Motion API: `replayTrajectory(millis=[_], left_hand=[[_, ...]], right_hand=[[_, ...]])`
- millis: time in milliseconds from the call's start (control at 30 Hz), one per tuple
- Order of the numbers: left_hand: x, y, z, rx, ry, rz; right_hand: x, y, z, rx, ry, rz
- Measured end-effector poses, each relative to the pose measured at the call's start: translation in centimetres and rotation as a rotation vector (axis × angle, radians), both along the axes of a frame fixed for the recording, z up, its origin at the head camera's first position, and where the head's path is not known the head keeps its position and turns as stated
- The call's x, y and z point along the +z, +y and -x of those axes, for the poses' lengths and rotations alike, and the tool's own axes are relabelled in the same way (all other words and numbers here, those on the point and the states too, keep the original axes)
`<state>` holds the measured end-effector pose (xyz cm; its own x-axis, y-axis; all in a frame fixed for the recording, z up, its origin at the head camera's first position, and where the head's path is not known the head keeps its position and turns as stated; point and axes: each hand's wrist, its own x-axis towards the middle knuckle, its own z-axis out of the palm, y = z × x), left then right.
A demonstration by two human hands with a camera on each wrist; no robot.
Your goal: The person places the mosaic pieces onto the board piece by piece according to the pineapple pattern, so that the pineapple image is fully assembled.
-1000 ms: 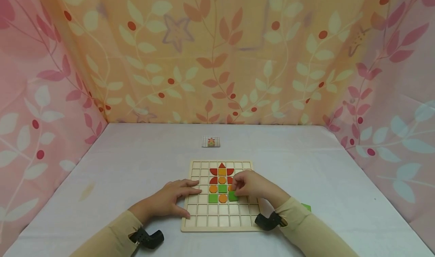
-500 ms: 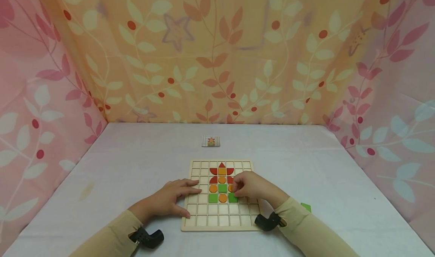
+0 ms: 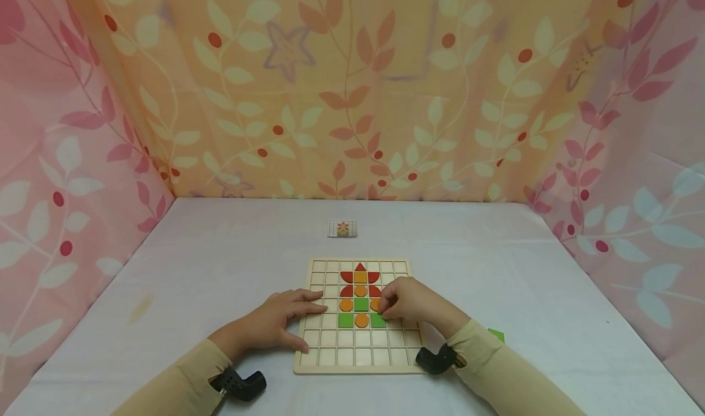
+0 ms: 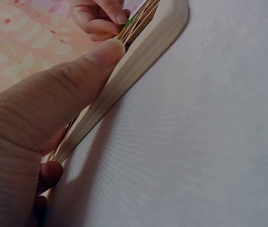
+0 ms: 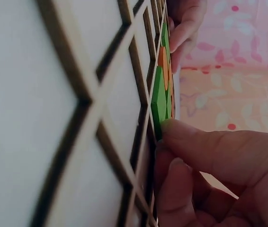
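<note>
A wooden grid board (image 3: 362, 367) lies on the table with flat coloured tiles forming a figure. My right hand (image 3: 410, 303) is over its right side, thumb and curled fingers pinching the edge of a green square tile (image 3: 377, 321). In the right wrist view the thumb presses the corner of that green tile (image 5: 159, 99), which sits in its cell. An orange disc (image 3: 375, 304) lies just above it, partly covered by the fingers. My left hand (image 3: 270, 323) rests spread at the board's left edge; its thumb (image 4: 77, 75) touches the wooden rim in the left wrist view.
Beyond the board lies a small pattern card (image 3: 343, 228) showing a similar figure. Another green piece (image 3: 497, 335) is on the white tablecloth by the right sleeve, which partly hides it. Patterned curtains (image 3: 352, 98) enclose the back and sides.
The green square tile, slightly askew a second ago, has settled square in its cell. My right fingers have shifted slightly to the right, showing more of the orange disc. The left hand stays put.
</note>
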<state>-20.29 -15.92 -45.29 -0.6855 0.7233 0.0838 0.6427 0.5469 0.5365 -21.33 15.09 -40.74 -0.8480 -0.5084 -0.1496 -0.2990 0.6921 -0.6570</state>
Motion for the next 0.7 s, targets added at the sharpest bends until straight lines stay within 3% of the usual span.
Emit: replayTrajectory(millis=[367, 700], left_hand=[[0.1, 0.1, 0.0, -0.005, 0.000, -0.002], [0.1, 0.1, 0.0, 0.004, -0.007, 0.003]], right_hand=[[0.4, 1.1, 0.2, 0.039, -0.013, -0.013], [2.3, 5.2, 0.5, -0.040, -0.034, -0.011]])
